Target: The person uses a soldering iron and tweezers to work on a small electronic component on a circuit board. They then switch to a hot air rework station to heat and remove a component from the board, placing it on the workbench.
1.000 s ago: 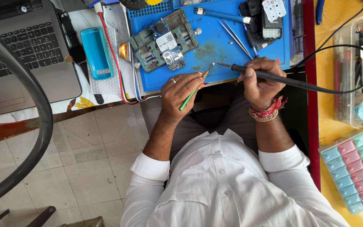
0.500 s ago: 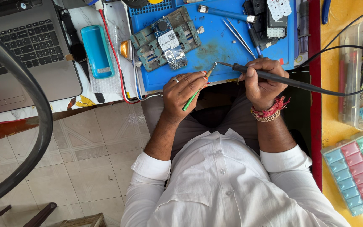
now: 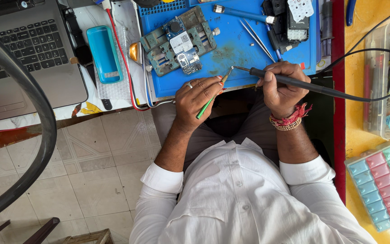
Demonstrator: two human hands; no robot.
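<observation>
Observed at the near edge of the counter (image 3: 113,101): both hands work over the near edge of a blue work mat (image 3: 231,49). The left hand (image 3: 199,99) has its fingers closed around a green-handled tool (image 3: 208,101), held pen-fashion; the tool's long axis runs from low beside the palm up and away toward the mat edge, and its metal tip sits just beyond the fingertips. The right hand (image 3: 283,88) has its fingers wrapped shut on a black soldering iron (image 3: 294,81), whose long axis lies nearly level along the counter's near edge, tip pointing toward the left hand, black cord (image 3: 384,97) trailing off to the right side. The two tips meet, or nearly meet, between the hands at the mat's near edge; whether they touch, and whether any small part is held at that point, cannot be told. The left hand is the nearer to this meeting point; the right holds the iron back along its handle. Farther in on the mat lies a circuit board in a metal holder (image 3: 177,38), well apart from both tips. Tweezers (image 3: 256,38) lie beyond the iron's tip. A laptop (image 3: 28,54) occupies the counter's left end.
</observation>
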